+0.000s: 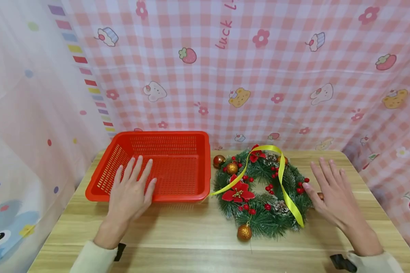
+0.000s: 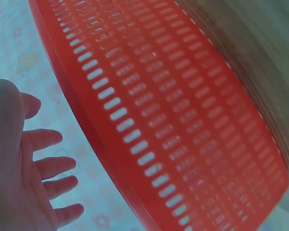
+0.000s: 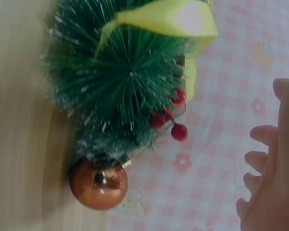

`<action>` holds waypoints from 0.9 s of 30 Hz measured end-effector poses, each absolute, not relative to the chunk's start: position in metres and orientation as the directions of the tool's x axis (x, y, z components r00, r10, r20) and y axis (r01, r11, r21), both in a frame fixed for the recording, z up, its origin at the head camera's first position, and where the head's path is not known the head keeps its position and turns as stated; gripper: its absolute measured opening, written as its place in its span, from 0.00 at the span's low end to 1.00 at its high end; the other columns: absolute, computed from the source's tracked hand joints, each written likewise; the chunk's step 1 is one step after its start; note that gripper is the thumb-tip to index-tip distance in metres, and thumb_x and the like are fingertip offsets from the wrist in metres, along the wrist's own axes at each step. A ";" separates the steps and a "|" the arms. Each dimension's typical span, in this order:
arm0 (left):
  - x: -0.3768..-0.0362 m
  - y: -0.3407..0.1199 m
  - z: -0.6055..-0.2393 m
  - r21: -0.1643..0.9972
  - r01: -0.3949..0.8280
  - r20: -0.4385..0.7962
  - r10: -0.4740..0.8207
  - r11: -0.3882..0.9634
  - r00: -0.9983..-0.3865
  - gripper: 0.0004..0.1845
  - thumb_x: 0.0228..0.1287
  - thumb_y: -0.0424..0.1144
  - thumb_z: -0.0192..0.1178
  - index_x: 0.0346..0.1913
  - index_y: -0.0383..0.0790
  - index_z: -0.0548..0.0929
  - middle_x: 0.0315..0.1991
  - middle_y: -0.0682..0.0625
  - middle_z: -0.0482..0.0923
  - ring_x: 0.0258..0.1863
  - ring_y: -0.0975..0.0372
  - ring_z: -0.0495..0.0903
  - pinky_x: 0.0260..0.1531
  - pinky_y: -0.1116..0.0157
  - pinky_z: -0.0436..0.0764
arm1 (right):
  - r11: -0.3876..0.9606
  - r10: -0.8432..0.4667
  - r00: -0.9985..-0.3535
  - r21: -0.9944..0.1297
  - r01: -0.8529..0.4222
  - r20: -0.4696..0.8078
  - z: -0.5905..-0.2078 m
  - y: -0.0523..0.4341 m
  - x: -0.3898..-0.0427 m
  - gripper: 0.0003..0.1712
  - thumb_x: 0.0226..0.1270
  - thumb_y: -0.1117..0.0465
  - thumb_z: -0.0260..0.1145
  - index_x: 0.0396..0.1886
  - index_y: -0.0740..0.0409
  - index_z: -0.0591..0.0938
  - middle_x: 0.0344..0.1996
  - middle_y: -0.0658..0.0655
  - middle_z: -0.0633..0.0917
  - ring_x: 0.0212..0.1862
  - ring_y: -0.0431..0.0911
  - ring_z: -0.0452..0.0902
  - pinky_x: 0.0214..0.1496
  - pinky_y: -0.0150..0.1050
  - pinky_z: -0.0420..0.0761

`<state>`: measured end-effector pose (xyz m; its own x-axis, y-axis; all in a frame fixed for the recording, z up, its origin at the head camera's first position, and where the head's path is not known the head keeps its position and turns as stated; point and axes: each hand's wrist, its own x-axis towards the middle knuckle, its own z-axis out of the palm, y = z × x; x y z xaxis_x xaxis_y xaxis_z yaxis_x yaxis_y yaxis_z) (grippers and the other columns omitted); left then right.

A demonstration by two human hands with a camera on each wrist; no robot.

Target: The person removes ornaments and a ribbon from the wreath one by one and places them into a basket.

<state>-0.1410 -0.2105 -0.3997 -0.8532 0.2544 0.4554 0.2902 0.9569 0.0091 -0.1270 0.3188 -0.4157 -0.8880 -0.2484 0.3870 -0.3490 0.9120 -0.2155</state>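
My left hand hovers palm down over the front left part of a red plastic basket, fingers spread and holding nothing. In the left wrist view that hand is apart from the slotted basket wall. To the basket's right lies a green Christmas wreath with red flowers, berries, pinecones and baubles. A yellow ribbon drapes across it. Beside the wreath's right edge is my right hand, fingers extended, gripping nothing. The right wrist view shows this hand apart from a shiny copper bauble.
The basket and wreath stand on a wooden table. A pink checked curtain hangs right behind it, and a white patterned curtain hangs at the left. A glittery gold bauble sticks out from the wreath's front.
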 end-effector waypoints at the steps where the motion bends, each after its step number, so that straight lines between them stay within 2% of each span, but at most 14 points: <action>1: -0.141 -0.208 -0.400 0.008 0.292 0.454 0.257 0.956 -0.853 0.30 0.71 0.50 0.50 0.72 0.40 0.69 0.71 0.35 0.64 0.72 0.42 0.59 0.70 0.41 0.54 | 0.908 -0.255 -0.885 -0.220 -0.358 0.389 -0.416 0.317 -0.128 0.39 0.78 0.47 0.50 0.80 0.57 0.52 0.79 0.65 0.47 0.80 0.58 0.32 0.77 0.55 0.29; 8: -0.143 -0.188 -0.397 0.020 0.324 0.435 0.284 0.946 -0.855 0.31 0.72 0.51 0.50 0.73 0.42 0.68 0.72 0.36 0.63 0.72 0.43 0.60 0.71 0.42 0.54 | 0.871 -0.316 -0.855 -0.231 -0.433 0.411 -0.424 0.301 -0.131 0.37 0.77 0.48 0.54 0.79 0.57 0.56 0.78 0.66 0.51 0.79 0.60 0.35 0.77 0.58 0.33; 14: -0.144 -0.165 -0.394 0.029 0.369 0.430 0.321 0.929 -0.844 0.30 0.72 0.51 0.51 0.73 0.43 0.69 0.72 0.37 0.65 0.72 0.44 0.62 0.71 0.43 0.56 | 0.849 -0.384 -0.833 -0.203 -0.488 0.397 -0.430 0.285 -0.132 0.37 0.76 0.48 0.56 0.78 0.56 0.59 0.79 0.62 0.52 0.79 0.59 0.37 0.77 0.58 0.34; 17: -0.143 -0.154 -0.394 0.024 0.401 0.436 0.351 0.916 -0.829 0.29 0.72 0.51 0.52 0.72 0.43 0.70 0.71 0.38 0.67 0.71 0.44 0.63 0.70 0.43 0.58 | 0.840 -0.407 -0.833 -0.205 -0.503 0.375 -0.433 0.277 -0.132 0.38 0.75 0.48 0.58 0.78 0.54 0.59 0.79 0.60 0.51 0.79 0.59 0.38 0.78 0.56 0.33; 22: -0.141 -0.135 -0.395 0.020 0.461 0.439 0.407 0.887 -0.801 0.29 0.71 0.50 0.53 0.71 0.44 0.72 0.69 0.39 0.69 0.69 0.46 0.66 0.69 0.44 0.61 | 0.815 -0.454 -0.813 -0.199 -0.544 0.365 -0.440 0.265 -0.133 0.39 0.73 0.47 0.60 0.78 0.50 0.59 0.78 0.59 0.54 0.78 0.62 0.44 0.78 0.54 0.34; 27: -0.136 -0.117 -0.396 0.039 0.554 0.479 0.471 0.832 -0.741 0.27 0.71 0.48 0.55 0.68 0.41 0.74 0.66 0.40 0.73 0.67 0.47 0.70 0.66 0.47 0.66 | 0.794 -0.492 -0.795 -0.192 -0.577 0.354 -0.449 0.256 -0.133 0.39 0.70 0.46 0.63 0.77 0.50 0.62 0.78 0.59 0.57 0.76 0.65 0.49 0.78 0.54 0.35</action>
<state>-0.1359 -0.1167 -0.3957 -0.7412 0.4708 0.4785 0.5537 0.8318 0.0394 -0.1333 0.2557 -0.4486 -0.7952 -0.4925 0.3538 -0.5771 0.7938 -0.1920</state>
